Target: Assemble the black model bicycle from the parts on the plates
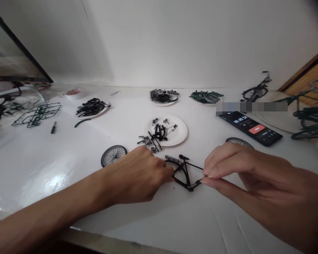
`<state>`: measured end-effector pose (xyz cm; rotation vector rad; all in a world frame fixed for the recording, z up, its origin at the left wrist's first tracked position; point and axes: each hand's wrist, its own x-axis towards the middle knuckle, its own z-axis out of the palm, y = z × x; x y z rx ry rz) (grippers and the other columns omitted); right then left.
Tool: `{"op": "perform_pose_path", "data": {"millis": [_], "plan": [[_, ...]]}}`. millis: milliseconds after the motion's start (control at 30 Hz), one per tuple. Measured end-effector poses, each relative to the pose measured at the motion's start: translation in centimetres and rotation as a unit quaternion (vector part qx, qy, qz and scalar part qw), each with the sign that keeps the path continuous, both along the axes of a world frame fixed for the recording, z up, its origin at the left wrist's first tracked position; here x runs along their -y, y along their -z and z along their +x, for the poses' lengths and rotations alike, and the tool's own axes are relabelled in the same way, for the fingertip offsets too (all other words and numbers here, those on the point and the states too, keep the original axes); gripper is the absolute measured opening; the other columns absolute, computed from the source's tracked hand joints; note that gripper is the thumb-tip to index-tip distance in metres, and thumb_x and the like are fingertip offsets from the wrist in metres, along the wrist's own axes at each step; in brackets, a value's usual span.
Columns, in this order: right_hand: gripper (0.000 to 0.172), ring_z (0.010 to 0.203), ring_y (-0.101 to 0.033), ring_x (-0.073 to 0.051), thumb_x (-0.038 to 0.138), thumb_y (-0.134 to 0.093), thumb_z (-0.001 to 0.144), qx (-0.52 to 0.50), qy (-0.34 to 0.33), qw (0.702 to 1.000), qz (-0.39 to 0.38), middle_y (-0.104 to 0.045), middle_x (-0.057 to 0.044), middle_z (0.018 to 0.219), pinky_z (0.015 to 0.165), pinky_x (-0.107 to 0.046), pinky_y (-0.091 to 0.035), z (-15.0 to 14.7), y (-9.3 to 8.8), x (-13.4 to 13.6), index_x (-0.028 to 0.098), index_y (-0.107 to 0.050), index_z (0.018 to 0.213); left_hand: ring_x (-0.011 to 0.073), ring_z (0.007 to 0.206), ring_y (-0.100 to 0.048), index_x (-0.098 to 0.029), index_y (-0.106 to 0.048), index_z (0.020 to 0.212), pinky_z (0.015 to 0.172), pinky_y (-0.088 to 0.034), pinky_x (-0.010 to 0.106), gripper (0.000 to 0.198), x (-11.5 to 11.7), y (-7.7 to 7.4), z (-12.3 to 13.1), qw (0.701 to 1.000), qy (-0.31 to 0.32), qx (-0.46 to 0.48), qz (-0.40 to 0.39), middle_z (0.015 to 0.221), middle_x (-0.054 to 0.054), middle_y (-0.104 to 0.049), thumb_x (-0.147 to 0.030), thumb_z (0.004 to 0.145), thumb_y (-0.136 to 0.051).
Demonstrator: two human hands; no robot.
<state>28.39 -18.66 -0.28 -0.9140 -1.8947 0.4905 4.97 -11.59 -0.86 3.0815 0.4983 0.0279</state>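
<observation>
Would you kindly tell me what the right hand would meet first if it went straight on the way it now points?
The right hand would meet the black model bicycle frame first, already between its fingertips.

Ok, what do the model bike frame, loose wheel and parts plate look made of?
The black model bicycle frame looks like semi-gloss plastic, possibly painted metal. The wheel's thin silvery spokes suggest metal, its dark tyre rubber or plastic. The fluted-rim plate looks like matte paper.
</observation>
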Motion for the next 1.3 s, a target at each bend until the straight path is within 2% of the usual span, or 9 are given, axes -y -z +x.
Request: {"op": "perform_pose_path", "data": {"millis": [300,667,1000,1300], "plan": [[0.027,0.079,-0.067,-0.02,0.004,-0.074,0.079,0.036,0.012,0.999,0.011,-0.07,-0.001,0.082,0.062,-0.034,-0.054,0.03,-0.24,0.25,0.027,-0.069,0.093,0.0141,0.048,-0.042,-0.017,-0.052,0.073,0.051,-0.025,0.033,0.028,0.2,-0.01,-0.03,1.0,-0.002,0.023,-0.001,0.063,0.001,-0.059,-0.011,0.097,-0.039],[0.028,0.079,-0.068,-0.023,0.007,-0.074,0.079,0.019,0.026,0.999,-0.01,-0.07,0.0,0.084,0.062,-0.037,-0.053,-0.01,0.07,0.42,0.03,-0.07,0.094,0.0136,0.05,-0.043,-0.017,-0.051,0.074,0.052,-0.023,0.032,0.029,0.23,-0.26,-0.01,1.0,-0.005,0.018,-0.01,0.064,0.001,-0.059,-0.014,0.1,-0.038],[0.026,0.078,-0.067,-0.02,0.007,-0.074,0.081,0.03,0.008,0.999,-0.005,-0.069,0.001,0.081,0.062,-0.035,-0.054,0.1,-0.58,0.38,0.029,-0.069,0.095,0.0147,0.05,-0.042,-0.018,-0.05,0.075,0.051,-0.021,0.034,0.029,0.2,-0.32,-0.16,1.0,-0.009,0.004,-0.018,0.067,0.001,-0.059,-0.018,0.102,-0.037],[0.025,0.077,-0.067,-0.02,0.008,-0.075,0.08,0.031,0.0,0.999,-0.012,-0.07,0.001,0.08,0.06,-0.034,-0.054,-0.11,-0.43,0.21,0.029,-0.068,0.092,0.015,0.05,-0.042,-0.018,-0.051,0.076,0.05,-0.021,0.034,0.03,0.14,-0.38,-0.09,1.0,-0.009,0.002,-0.025,0.067,0.001,-0.059,-0.02,0.103,-0.037]]}}
